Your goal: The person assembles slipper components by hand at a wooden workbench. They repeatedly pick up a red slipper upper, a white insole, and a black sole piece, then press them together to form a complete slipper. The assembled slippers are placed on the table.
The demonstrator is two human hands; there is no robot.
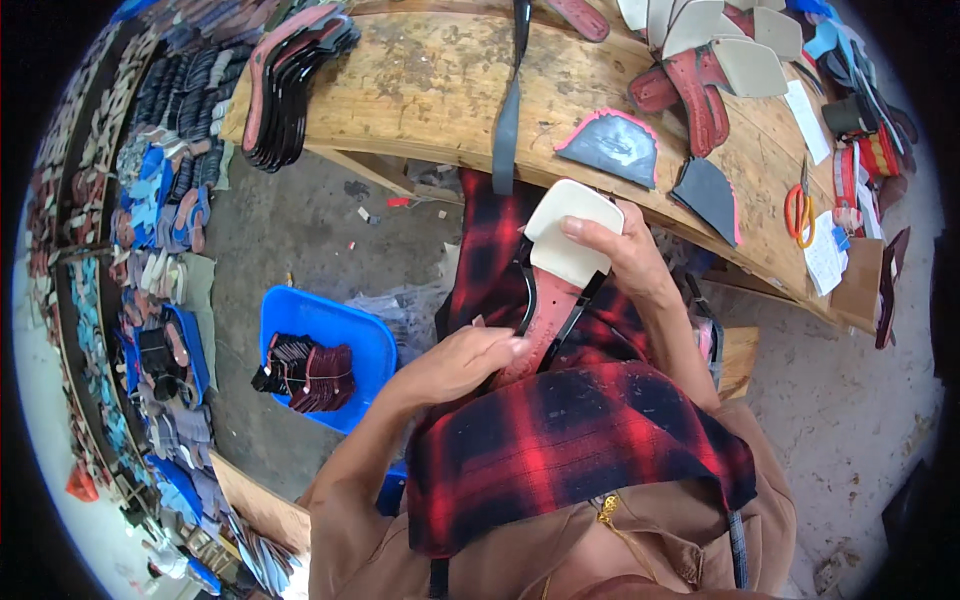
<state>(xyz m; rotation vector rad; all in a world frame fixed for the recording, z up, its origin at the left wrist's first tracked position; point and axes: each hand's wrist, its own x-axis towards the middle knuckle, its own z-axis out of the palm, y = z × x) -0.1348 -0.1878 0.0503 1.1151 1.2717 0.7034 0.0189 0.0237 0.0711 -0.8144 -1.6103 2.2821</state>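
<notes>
Over my lap I hold a reddish-pink shoe insole with black straps or edging along both sides. A cream, square-cornered toe piece lies over its far end. My right hand is closed on that end, its thumb pressed flat on the cream piece and its fingers hidden beneath. My left hand closes on the near-left side of the insole, with its fingertips at the pink surface. The insole's near end passes behind a fold of my red-and-black checked apron.
On the wooden bench ahead are a stack of black shoe parts, dark toe-shaped pieces, a pile of insoles with cream pieces and orange-handled scissors. A blue tub holds bundled parts. Loaded shelves line the left.
</notes>
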